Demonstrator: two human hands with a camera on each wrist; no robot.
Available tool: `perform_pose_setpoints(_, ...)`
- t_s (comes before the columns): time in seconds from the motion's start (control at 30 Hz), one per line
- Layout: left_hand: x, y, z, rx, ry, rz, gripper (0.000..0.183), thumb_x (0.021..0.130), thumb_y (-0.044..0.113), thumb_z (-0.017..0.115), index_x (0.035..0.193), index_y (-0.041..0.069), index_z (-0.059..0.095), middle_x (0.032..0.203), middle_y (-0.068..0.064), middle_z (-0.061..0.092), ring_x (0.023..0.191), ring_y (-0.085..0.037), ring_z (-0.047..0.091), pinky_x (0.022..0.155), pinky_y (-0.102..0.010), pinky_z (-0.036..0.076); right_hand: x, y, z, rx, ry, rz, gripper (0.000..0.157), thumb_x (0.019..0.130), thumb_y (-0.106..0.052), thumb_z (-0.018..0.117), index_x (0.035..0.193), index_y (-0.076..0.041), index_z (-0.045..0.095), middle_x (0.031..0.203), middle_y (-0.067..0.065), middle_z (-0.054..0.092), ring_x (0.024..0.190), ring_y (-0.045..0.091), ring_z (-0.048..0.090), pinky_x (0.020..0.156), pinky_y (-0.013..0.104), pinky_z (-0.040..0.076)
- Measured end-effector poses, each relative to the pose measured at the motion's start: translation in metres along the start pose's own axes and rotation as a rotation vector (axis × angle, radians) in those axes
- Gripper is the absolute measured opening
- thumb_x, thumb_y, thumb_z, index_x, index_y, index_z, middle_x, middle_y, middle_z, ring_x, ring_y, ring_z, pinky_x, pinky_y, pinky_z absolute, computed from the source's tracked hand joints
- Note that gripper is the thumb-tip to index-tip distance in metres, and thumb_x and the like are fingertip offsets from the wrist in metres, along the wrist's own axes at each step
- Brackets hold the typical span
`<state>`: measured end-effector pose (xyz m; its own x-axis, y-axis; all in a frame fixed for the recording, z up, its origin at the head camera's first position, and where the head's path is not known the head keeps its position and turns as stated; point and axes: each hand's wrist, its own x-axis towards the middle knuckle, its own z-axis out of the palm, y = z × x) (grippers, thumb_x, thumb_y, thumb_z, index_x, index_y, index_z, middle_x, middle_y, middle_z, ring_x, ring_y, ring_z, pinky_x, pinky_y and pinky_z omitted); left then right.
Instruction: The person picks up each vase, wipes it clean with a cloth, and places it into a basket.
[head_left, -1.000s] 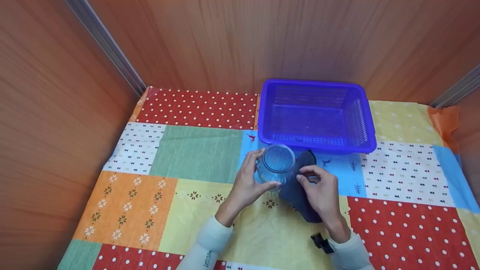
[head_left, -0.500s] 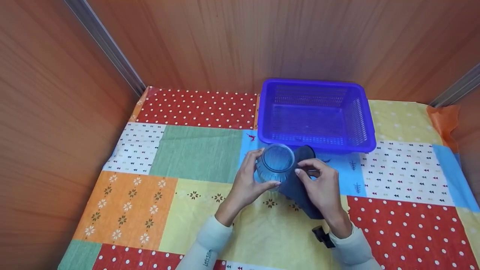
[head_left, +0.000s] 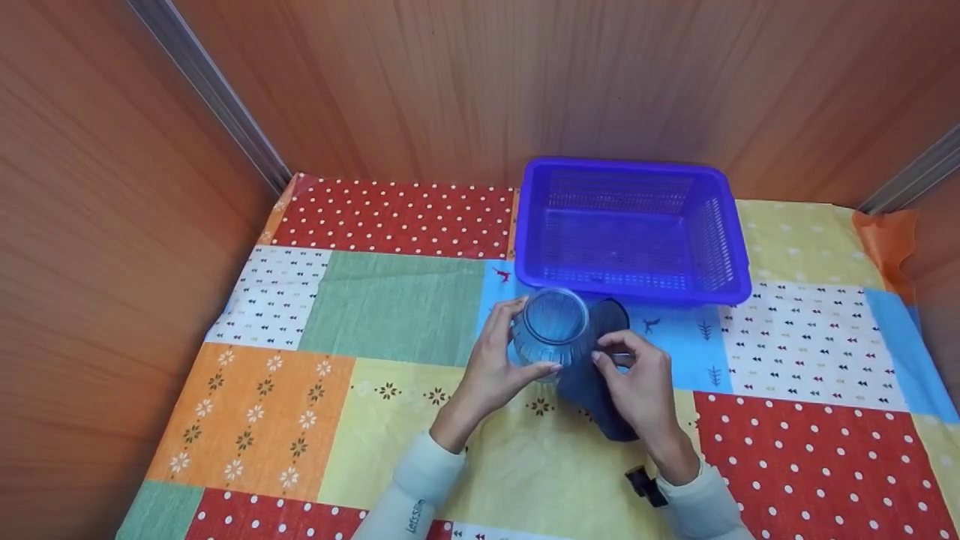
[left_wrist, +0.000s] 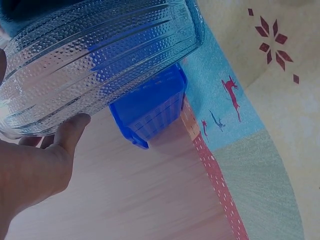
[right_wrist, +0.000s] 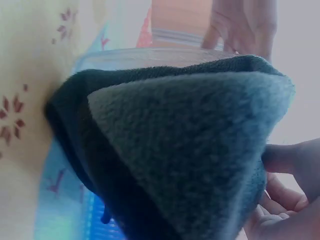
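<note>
A clear ribbed glass jar (head_left: 553, 337) with a dimpled surface stands mouth up in the head view, in the grip of my left hand (head_left: 499, 364). Thumb and fingers curl round its left side; the left wrist view shows the jar (left_wrist: 100, 65) tilted across that hand (left_wrist: 45, 170). My right hand (head_left: 637, 379) pinches a dark grey cloth (head_left: 600, 397) against the jar's right side. In the right wrist view the folded, fuzzy cloth (right_wrist: 190, 140) covers most of the jar, and the right fingertips (right_wrist: 280, 160) hold its edge.
A purple-blue plastic basket (head_left: 634, 296) with perforated walls stands just beyond the jar. Under everything lies a patchwork-print cloth (head_left: 405, 307). Wooden panels (head_left: 450, 90) rise at the back and sides. A black strap mount (head_left: 645, 486) sits at the right wrist.
My right hand with the cloth moved slightly up along the jar, then back down. My left hand and the jar stay nearly still.
</note>
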<state>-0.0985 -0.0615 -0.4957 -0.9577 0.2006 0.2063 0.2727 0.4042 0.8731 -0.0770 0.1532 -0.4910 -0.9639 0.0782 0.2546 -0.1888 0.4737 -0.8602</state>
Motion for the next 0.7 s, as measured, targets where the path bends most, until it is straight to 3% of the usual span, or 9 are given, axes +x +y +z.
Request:
perform_pose_setpoints(0.13,0.0,-0.001,-0.001,-0.003,0.002,-0.004,0.087,0.079,0.03,0.096,0.149,0.01,0.047,0.154,-0.01,0.049,0.137,-0.029,0.052,0.109,-0.049,0.053,-0.003,0.011,0.008,-0.02,-0.019,0.012,0.013,0.087,0.013,0.077,0.095,0.003,0.073,0.092,0.015,0.075,0.087,0.032,0.077,0.081,0.047,0.065)
perform_pose_setpoints(0.7,0.0,-0.002,0.0,-0.024,-0.002,-0.005,0.088,0.08,0.027,0.096,0.151,0.011,0.047,0.154,-0.009,0.049,0.132,-0.026,0.053,0.097,-0.048,0.056,-0.005,0.046,0.034,-0.065,-0.125,0.103,0.013,0.088,0.01,0.076,0.086,-0.001,0.07,0.084,0.015,0.076,0.079,0.026,0.076,0.071,0.032,0.062)
